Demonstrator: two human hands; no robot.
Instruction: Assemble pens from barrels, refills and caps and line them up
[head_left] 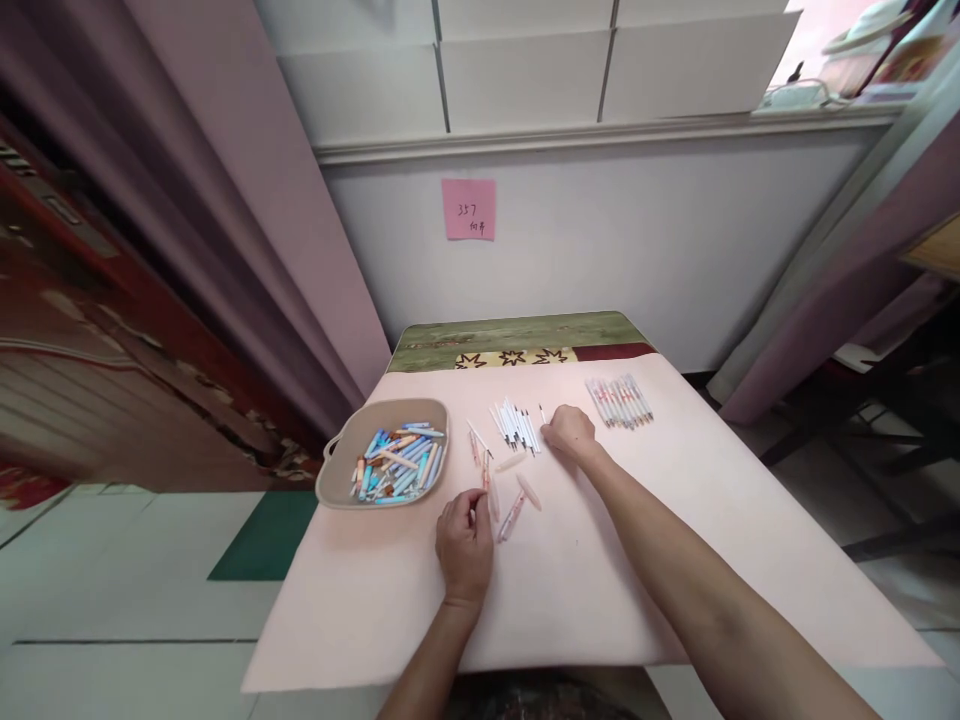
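Observation:
My left hand (465, 548) is closed, thumb and fingertips pinching a printed pen barrel (486, 470) that points away from me. My right hand (571, 432) is closed on a thin white pen refill (543, 412), its dark tip pointing away. Just left of that hand lies a loose bunch of white pen refills (514, 424) with black ends. Between my hands rest a printed clear barrel (511, 517), a pale pen cap (529, 491) and another pale cap (512, 461). One more printed barrel (474, 447) lies beside a single refill.
A beige basket (327, 485) with blue and orange pen parts stands at the table's left edge. Several clear printed pens (620, 402) lie in a row at the right. A pink cloth (600, 600) covers the table, which meets a white wall bearing a pink note (469, 209).

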